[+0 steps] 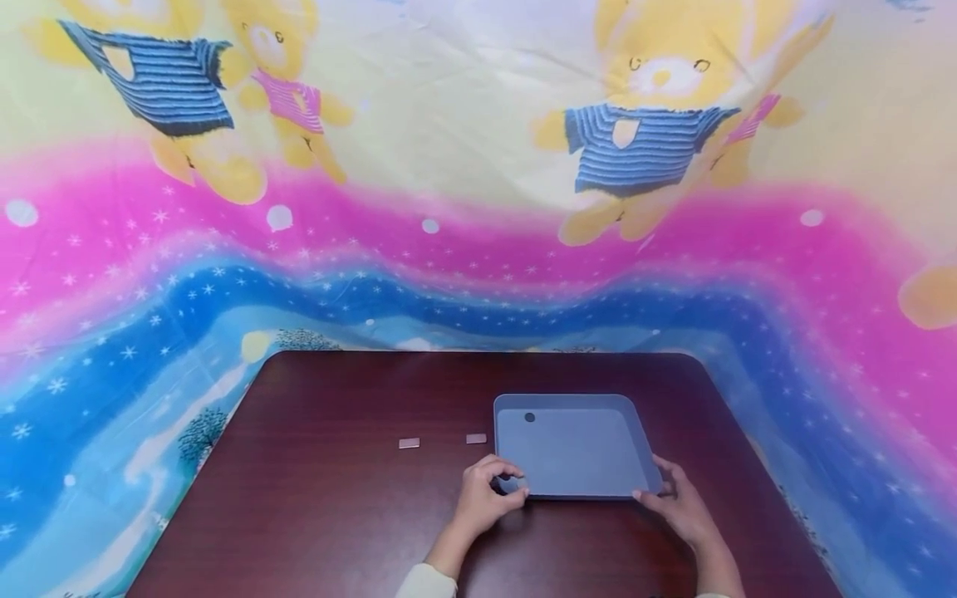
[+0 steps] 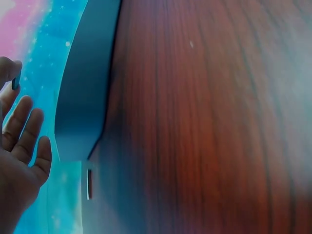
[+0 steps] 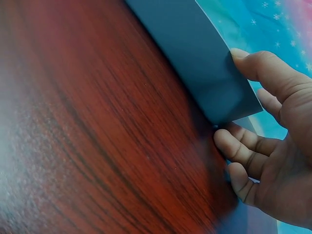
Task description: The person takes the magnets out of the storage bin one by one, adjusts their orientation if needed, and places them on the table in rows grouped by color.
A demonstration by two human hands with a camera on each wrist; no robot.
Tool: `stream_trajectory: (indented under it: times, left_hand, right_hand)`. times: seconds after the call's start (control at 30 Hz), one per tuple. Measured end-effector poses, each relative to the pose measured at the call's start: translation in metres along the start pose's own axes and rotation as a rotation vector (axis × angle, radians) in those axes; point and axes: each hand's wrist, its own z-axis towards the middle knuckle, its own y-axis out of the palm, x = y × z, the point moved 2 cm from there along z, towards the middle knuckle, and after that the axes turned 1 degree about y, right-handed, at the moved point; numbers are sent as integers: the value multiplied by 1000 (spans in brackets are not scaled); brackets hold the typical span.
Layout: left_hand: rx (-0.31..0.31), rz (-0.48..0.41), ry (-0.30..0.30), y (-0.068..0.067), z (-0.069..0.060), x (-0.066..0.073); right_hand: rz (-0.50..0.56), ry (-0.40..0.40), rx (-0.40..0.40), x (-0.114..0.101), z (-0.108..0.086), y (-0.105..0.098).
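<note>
A shallow grey rectangular tray (image 1: 576, 448) sits on the table. My left hand (image 1: 482, 497) is over its near left corner. Its thumb and a finger pinch a small dark disc (image 2: 16, 80), seen edge-on in the left wrist view, while the other fingers spread loosely. Inside the tray, near its far left corner, lies another small dark round disc (image 1: 529, 417). My right hand (image 1: 679, 502) grips the tray's near right corner. In the right wrist view its thumb lies on the rim, and the other fingers curl near the corner's base.
To the left of the tray, two small pinkish rectangular pieces lie apart on the table: one piece (image 1: 476, 438) close to the tray, the other piece (image 1: 409, 443) farther left. The dark reddish wooden table (image 1: 321, 498) meets a patterned cloth (image 1: 449, 166) behind it.
</note>
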Motion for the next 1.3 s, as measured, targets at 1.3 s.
stream_trajectory:
  times: [1.3]
  left_hand:
    - [-198, 125, -207, -53, -26, -31]
  right_hand:
    - [-175, -45, -11, -12, 3, -6]
